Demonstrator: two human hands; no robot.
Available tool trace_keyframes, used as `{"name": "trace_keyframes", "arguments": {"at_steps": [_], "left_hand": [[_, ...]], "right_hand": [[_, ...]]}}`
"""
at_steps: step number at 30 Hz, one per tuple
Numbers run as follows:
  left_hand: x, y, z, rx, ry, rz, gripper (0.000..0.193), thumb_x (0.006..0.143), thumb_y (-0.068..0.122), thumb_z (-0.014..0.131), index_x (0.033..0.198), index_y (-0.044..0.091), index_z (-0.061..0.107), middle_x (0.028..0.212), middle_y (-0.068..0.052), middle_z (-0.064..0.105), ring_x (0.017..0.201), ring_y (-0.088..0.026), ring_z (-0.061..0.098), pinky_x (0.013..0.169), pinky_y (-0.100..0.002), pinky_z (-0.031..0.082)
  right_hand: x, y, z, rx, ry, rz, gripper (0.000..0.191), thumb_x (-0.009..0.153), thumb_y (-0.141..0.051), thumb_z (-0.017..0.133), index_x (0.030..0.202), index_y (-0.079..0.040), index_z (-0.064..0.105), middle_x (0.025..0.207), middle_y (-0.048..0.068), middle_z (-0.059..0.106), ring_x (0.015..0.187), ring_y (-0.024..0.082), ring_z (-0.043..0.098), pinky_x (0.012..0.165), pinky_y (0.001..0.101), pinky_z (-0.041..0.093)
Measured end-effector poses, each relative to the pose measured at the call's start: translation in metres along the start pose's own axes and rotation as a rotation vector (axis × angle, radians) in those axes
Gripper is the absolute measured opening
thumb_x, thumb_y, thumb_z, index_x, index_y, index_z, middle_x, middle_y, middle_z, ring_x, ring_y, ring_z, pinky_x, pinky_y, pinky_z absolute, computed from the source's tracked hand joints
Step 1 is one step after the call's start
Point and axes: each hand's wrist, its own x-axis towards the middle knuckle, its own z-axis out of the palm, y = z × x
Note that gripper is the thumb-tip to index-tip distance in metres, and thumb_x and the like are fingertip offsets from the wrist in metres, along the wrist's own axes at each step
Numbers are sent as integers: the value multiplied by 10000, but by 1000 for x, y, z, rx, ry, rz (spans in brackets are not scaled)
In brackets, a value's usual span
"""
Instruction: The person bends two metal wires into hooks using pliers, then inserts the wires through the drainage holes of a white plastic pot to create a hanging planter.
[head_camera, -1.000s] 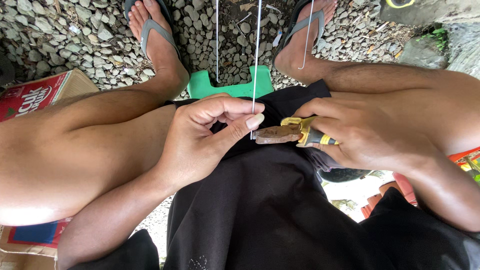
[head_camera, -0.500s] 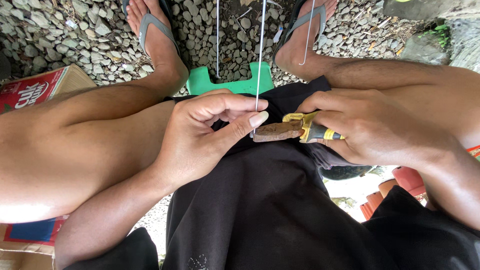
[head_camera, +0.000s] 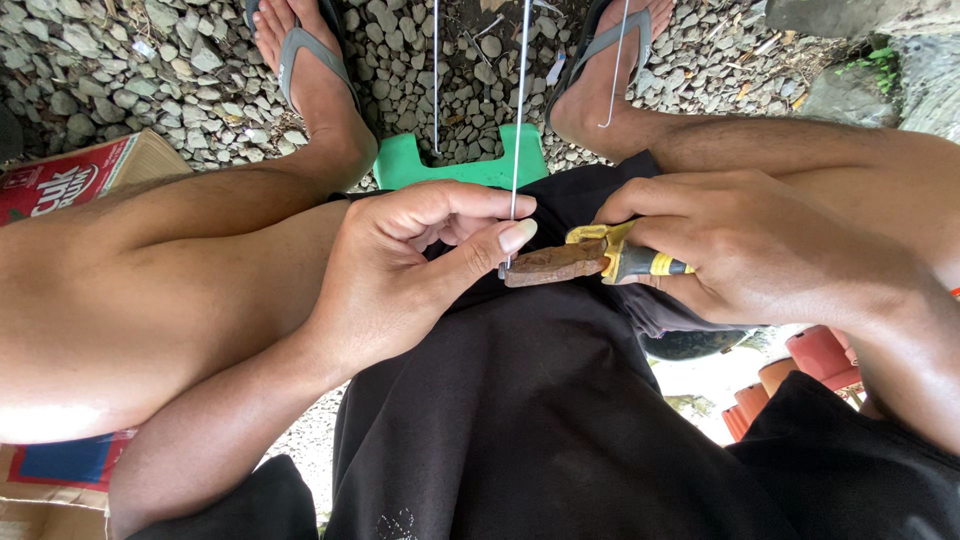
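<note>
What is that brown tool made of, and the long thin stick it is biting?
The pliers look like metal, rough and brown with rust; their yellow and black handles seem plastic or rubber. The thin stick is probably a steel wire: straight, thin, pale grey, slightly shiny.

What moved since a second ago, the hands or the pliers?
Hardly anything. The left hand still pinches the thin wire, and the right hand still holds the rusty pliers with their tip at the wire's lower end. Nothing was picked up or let go.
</note>
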Motion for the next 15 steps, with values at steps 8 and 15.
{"name": "trace_keyframes", "arguments": {"at_steps": [8,15], "left_hand": [[0,0,0,-4,8,-8,200,1013,67,735,1208,23,718,1087,-70,782,947,-69,733,884,-231,620],[-1,-1,0,-10,8,-11,201,1011,69,731,1207,24,716,1100,-76,783,962,-75,742,893,-236,626]], "right_hand": [[1,-1,0,-3,5,2,400,622,-84,815,1003,-37,700,1116,25,660,748,237,646,571,382,520],[0,-1,0,-23,26,-1,362,634,-92,804,974,-37,694,1070,21,654,749,230,644,572,382,518]]}}
